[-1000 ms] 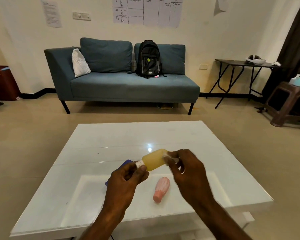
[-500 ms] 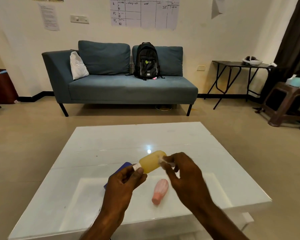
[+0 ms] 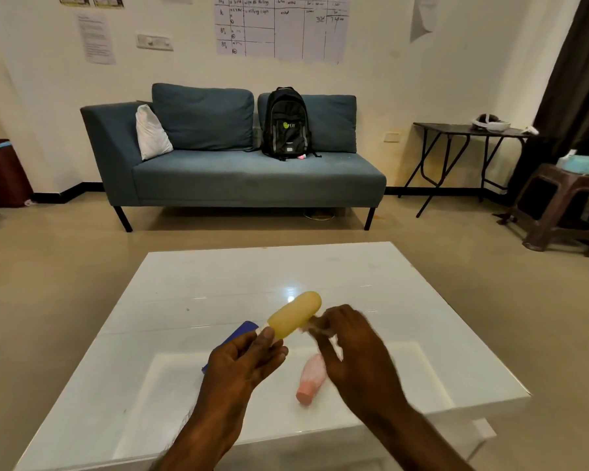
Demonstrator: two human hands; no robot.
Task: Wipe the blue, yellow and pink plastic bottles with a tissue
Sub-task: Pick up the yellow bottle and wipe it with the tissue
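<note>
While the left hand (image 3: 242,362) pinches the yellow bottle's (image 3: 295,317) neck, the right hand (image 3: 351,348) clutches the tissue (image 3: 315,329) against it, mid-wipe; the pink bottle (image 3: 310,380) likely comes next.

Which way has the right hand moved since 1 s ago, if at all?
Yes. The right hand came nearer and leftward: it now overlaps the far end of the pink bottle lying on the table.

White glossy table (image 3: 252,273); pink bottle (image 3: 312,377) lying on its side towards the near edge, right of centre; blue bottle (image 3: 242,330) lying to its left, partly hidden.
</note>
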